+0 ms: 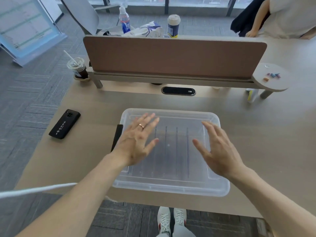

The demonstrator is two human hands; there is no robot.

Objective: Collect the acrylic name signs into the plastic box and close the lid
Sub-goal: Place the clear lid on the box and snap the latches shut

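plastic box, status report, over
Left hand and right hand open over the lid. Lid on plastic box, acrylic name signs inside. Phone off left, nothing blocking.

Honestly, nothing I can actually read from my feed. The black phone case (64, 124) on the counter (89, 142) has a row of white characters down its back, too small to make out. The water bottle (124, 20) has a blue label with white lettering, but it's blurred. Same for the lidded cup (173, 25) with its dark blue label and the display board (25, 26) with its faint green lines.
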